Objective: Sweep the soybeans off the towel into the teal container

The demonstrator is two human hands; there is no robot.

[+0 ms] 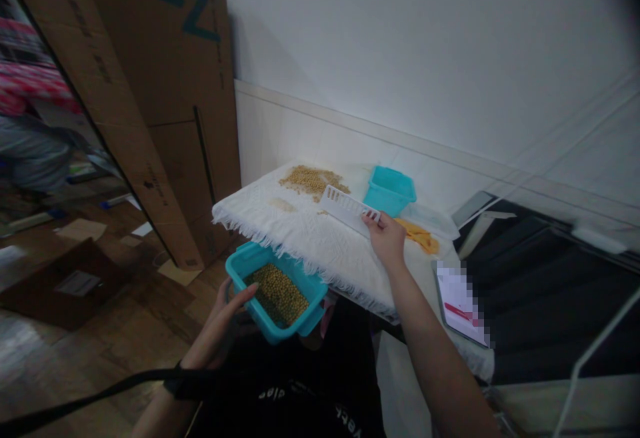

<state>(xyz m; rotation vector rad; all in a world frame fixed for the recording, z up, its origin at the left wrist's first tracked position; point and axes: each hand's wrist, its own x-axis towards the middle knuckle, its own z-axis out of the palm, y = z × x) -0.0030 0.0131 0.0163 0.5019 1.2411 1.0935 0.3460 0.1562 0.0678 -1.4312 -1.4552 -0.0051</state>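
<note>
My left hand point(229, 310) grips the near left side of a teal plastic bin point(274, 335), its thumb over the rim. The bin is tilted at the table's front edge and holds round yellowish beans point(285, 291), with darker, greener ones toward one side. Between the fingers of my right hand point(389, 238) is one end of a flat white slotted plastic strip point(345, 210), held low over the table. Just beyond the strip's far end, a loose pile of tan beans point(311, 179) is spread on the white fringed tablecloth point(320, 245). A smaller pale patch of grains point(283, 205) lies nearer.
Behind my right hand stands a second teal bin point(393, 190), with a yellow cloth point(421, 237) beside it. A tablet point(461, 305) rests at the table's right side. A tall cardboard box point(185, 138) stands left, against the wall. Another person's blurred clothing point(35, 91) shows far left.
</note>
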